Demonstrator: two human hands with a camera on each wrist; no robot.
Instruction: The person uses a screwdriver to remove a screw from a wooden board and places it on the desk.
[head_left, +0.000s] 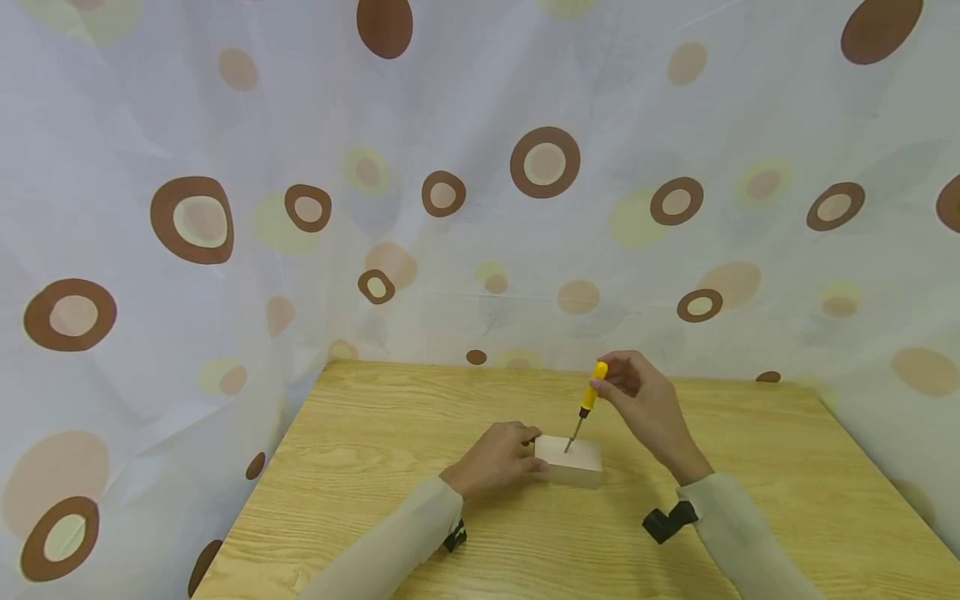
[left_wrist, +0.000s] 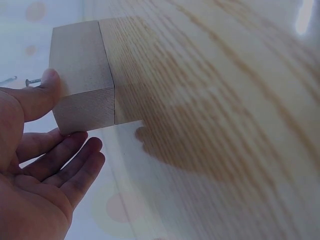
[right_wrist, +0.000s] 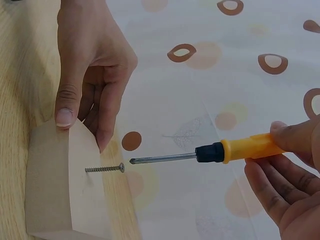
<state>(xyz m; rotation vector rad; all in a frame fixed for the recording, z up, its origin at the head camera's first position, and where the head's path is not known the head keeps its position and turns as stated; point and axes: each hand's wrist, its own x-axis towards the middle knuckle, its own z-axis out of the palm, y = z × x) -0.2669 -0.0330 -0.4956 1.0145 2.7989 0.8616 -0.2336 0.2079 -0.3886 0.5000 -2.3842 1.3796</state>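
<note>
A pale wooden block (head_left: 576, 476) lies on the table, and a screw (right_wrist: 105, 169) stands out of its top face with the threads showing. My left hand (head_left: 501, 460) grips the block's left end, thumb (left_wrist: 50, 85) on the near side and fingers at the end and far side. My right hand (head_left: 647, 407) holds a screwdriver by its yellow handle (right_wrist: 255, 147), pinched between thumb and fingers. The screwdriver (head_left: 588, 402) leans slightly, tip down over the block. In the right wrist view its cross-shaped tip (right_wrist: 133, 161) stands a small gap from the screw head.
The light wood-grain table (head_left: 375, 417) extends around the block on all sides. Behind and beside it hangs a white curtain (head_left: 480, 242) printed with brown and yellow circles. A black wrist strap mount (head_left: 670, 522) sticks out from the right sleeve.
</note>
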